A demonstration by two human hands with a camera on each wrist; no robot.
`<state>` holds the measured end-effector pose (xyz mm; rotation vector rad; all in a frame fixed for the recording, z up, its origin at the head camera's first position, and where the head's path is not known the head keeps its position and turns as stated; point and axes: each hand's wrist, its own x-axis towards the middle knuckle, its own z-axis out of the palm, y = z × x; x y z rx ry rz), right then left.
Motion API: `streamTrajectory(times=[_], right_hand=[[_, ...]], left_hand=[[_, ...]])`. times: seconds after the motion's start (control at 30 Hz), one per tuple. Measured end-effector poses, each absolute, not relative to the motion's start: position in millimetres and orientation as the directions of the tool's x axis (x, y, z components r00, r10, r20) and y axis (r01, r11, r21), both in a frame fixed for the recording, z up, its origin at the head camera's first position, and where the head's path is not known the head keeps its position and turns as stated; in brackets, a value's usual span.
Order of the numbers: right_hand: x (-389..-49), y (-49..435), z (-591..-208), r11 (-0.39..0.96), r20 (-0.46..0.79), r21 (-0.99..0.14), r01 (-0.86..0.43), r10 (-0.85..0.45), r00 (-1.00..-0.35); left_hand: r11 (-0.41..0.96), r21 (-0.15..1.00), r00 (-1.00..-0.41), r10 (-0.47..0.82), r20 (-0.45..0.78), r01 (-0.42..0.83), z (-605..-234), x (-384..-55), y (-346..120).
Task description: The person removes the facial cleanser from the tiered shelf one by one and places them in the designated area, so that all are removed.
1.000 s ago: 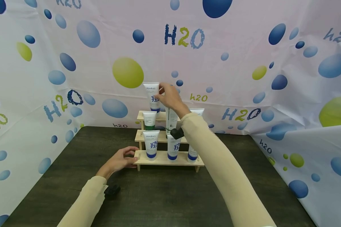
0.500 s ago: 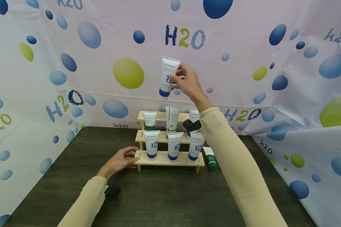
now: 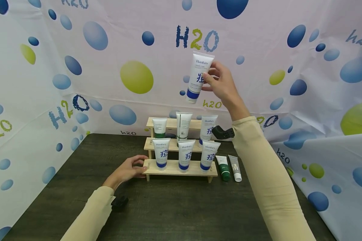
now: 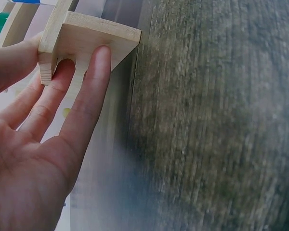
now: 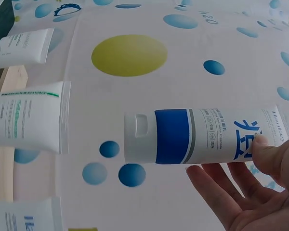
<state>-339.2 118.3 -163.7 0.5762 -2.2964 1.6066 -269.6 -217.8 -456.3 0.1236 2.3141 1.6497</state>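
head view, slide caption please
Right hand holds a blue-banded tube above the wooden rack; left hand grips its bottom tier.

A dark wood-grained table (image 3: 181, 211) carries a pale three-step wooden rack (image 3: 172, 168) near the middle of its far edge; upright tubes (image 3: 186, 152) stand three apiece on the rack's lower two steps. Towards the table's right edge, a green-and-white tube (image 3: 223, 168) and a grey tube (image 3: 235, 168) lie side by side.

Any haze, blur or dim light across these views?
Head view: fairly even light, lettering readable on the held white plastic tube with a blue band; left wrist view: pale, blurry haze low down, partly over the dark wood-grained tabletop; right wrist view: dimmer and greyer, yet the tube's outline is crisp.
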Motion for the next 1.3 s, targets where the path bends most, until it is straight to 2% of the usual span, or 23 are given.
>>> streamTrajectory(times=[0.67,1.07,1.3], right_hand=[[-329,195,-196,0.388,0.448,-0.792,-0.470,-0.153,-0.881],[-327,234,-215,0.364,0.423,-0.836,-0.411,-0.051,-0.905],[-328,251,-224,0.422,0.400,-0.820,-0.386,-0.059,-0.915]], left_hand=[[0.334,0.940,-0.953,0.255,-0.164,-0.073,-459,-271,-217],[0.331,0.941,-0.954,0.254,-0.158,-0.067,-459,-270,-218],[0.343,0.936,-0.955,0.246,-0.164,-0.073,-458,-270,-218]])
